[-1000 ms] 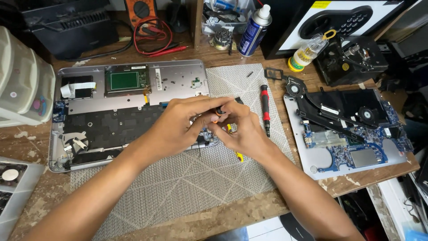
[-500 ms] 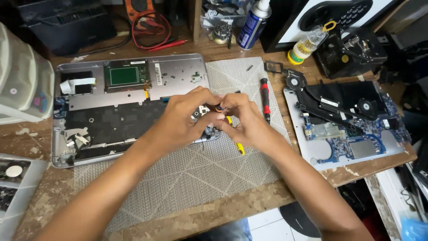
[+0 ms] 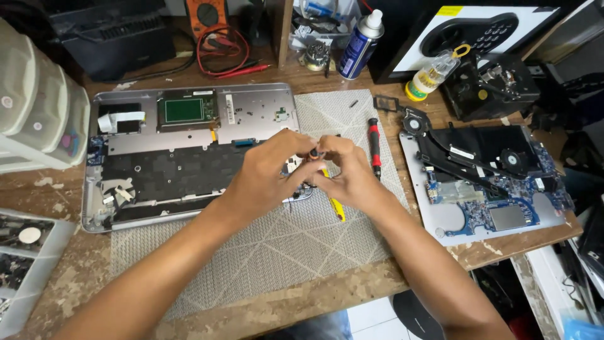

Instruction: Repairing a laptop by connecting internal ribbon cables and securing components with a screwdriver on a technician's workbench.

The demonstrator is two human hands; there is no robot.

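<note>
Both hands meet over the right end of the opened laptop base (image 3: pixel 189 154), just above its lower right corner. The left hand (image 3: pixel 267 173) and right hand (image 3: pixel 352 176) pinch a small dark part (image 3: pixel 313 153) between their fingertips, fingers drawn close together around it. It is too small to identify; it may be a screwdriver bit or cap. A yellow-handled tool (image 3: pixel 335 204) pokes out from under the right hand, angled down across the grey mesh mat (image 3: pixel 270 245). The laptop base lies face down, silver frame around a black keyboard backing, with a green board near its top edge. A red-and-black screwdriver (image 3: pixel 375 146) lies just right of the hands, and a motherboard (image 3: pixel 487 182) with fans farther right.
</note>
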